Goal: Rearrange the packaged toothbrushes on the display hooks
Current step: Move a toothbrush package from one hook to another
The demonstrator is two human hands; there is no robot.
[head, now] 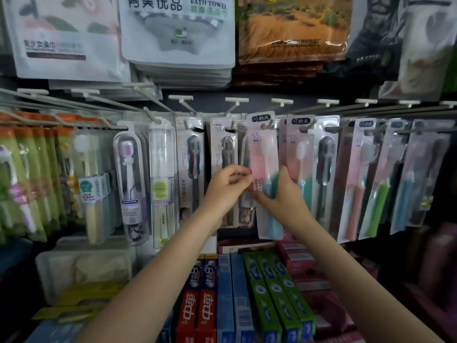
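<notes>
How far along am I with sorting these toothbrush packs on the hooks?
Most packs already hang in rows on the hooks. In hand: the pink-and-teal toothbrush pack, pinched at its edges by your left hand and right hand, its top at a hook. Whether it is fully seated is unclear. How many packs remain cannot be told.

There is only one view, from a camera worn on the person's head. It looks forward and a little down, straight at a shop display wall, from close range. The wide lens bends the edges. The display hooks (183, 100) run across 9 to 3 o'clock, towel packs (178, 33) fill 12 o'clock, and toothpaste boxes (247, 293) lie at 6 o'clock. Both forearms enter from the bottom edge toward the centre.
</notes>
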